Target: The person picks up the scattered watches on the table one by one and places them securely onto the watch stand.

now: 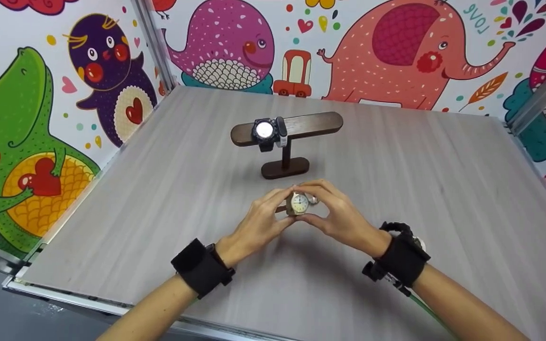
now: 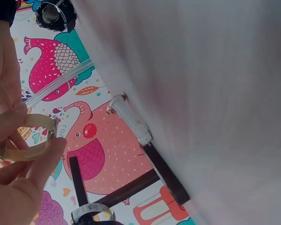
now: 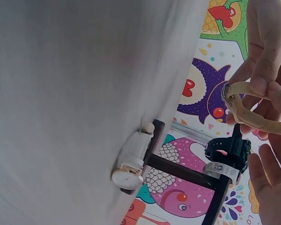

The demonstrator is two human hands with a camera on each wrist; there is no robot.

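Observation:
Between both hands is a wristwatch (image 1: 299, 202) with a pale round dial, its face turned up in the head view. Its beige strap (image 3: 253, 117) shows as a loop in the right wrist view. My left hand (image 1: 259, 222) pinches the watch from the left with thumb and fingers. From the other side my right hand (image 1: 341, 215) holds it, thumb below and fingers above. A second watch with a white strap (image 3: 131, 161) lies on the table by the stand's base, mostly hidden behind the right fingers in the head view.
Beyond the hands stands a dark wooden watch stand (image 1: 313, 124) with a tilted bar. A chunky black watch (image 1: 264, 130) and a band with a light strap (image 1: 282, 132) hang on its left half. Printed cartoon walls (image 1: 386, 52) border the grey table (image 1: 159, 189).

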